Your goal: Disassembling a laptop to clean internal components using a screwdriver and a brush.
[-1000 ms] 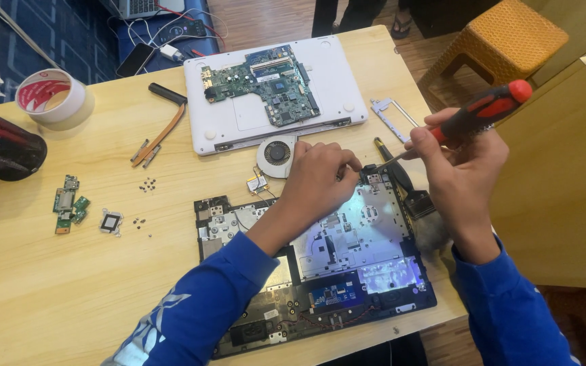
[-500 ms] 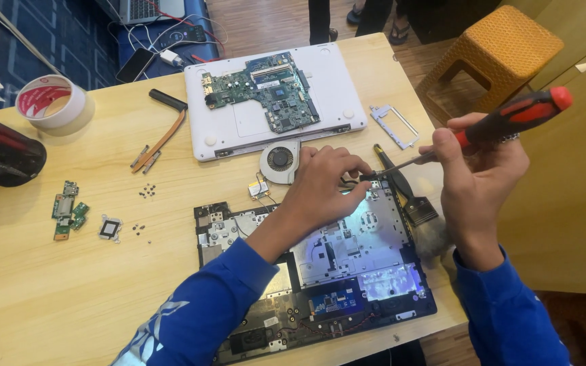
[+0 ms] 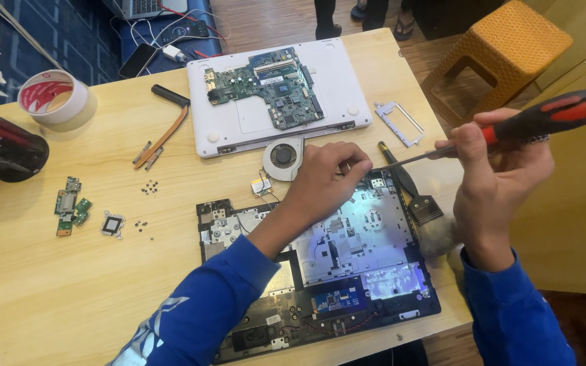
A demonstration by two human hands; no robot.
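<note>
An opened black laptop base point(image 3: 347, 298) lies on the wooden table point(image 3: 69, 291) in front of me, its metal inner plate lit bluish. My left hand point(image 3: 323, 179) rests on the base's far edge, fingers curled near the tip of a screwdriver. My right hand point(image 3: 500, 173) grips the red and black screwdriver point(image 3: 544, 115), raised above the table's right edge, with the shaft pointing left and down toward my left fingers. Whether the left fingers pinch something small I cannot tell.
A white laptop shell point(image 3: 334, 88) carries a green motherboard point(image 3: 266, 85). A round fan point(image 3: 283, 157), a brush point(image 3: 418, 200), a metal bracket point(image 3: 398, 122), a copper heat pipe point(image 3: 164, 132), small green boards point(image 3: 69, 203), loose screws point(image 3: 149, 187), a tape roll point(image 3: 55, 98) and a yellow stool point(image 3: 503, 47) are around.
My right hand has lifted the screwdriver up and to the right, tilting its handle higher. My left hand stayed at the base's far edge.
</note>
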